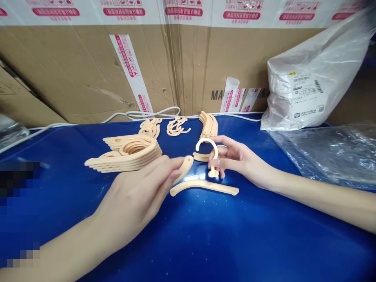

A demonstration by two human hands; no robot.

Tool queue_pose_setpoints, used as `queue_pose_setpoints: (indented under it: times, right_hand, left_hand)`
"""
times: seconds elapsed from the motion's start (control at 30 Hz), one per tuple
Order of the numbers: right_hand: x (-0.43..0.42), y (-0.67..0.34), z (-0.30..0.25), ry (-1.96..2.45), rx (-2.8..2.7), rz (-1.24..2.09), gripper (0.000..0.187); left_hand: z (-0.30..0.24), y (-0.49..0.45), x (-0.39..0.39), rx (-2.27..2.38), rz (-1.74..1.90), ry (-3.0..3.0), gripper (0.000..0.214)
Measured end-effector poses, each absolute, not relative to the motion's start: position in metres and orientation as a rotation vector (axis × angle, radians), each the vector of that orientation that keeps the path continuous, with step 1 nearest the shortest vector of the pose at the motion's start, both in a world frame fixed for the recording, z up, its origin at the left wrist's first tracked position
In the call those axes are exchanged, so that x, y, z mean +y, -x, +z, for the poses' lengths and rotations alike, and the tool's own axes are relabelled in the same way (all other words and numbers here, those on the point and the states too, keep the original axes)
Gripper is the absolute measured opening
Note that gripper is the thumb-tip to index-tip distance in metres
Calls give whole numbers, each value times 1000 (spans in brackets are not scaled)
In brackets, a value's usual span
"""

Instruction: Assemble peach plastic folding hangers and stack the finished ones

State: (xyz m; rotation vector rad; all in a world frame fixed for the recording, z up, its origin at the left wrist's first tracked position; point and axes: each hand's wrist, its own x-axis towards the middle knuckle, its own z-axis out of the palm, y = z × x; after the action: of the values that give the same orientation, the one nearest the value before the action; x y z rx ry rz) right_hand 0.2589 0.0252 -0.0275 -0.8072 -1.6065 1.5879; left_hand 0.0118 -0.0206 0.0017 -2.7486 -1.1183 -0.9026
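My left hand (141,192) pinches a peach plastic hanger arm piece (185,166) by one end, its rounded tip pointing up to the right. My right hand (235,158) grips a peach plastic hook piece (207,147), curved end up, close to that arm piece. A second curved hanger arm (204,187) lies on the blue table (205,243) just below both hands.
A stack of assembled peach hangers (126,154) lies left of centre. Loose hooks (176,126) and a pile of arm pieces (209,124) sit behind. Cardboard boxes (88,74) wall the back, with white cables (141,114). Plastic bags (311,90) lie at the right.
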Motion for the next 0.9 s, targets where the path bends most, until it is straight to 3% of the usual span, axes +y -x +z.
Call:
queue_pose_setpoints:
  times: [0.27, 0.9]
  right_hand:
    - [24, -258, -27, 811, -1604, 1585, 43]
    - [20, -256, -24, 821, -1609, 1603, 46]
  left_hand:
    - [-14, -8, -12, -1078, -761, 2731, 32]
    - [-11, -7, -13, -978, -735, 2751, 21]
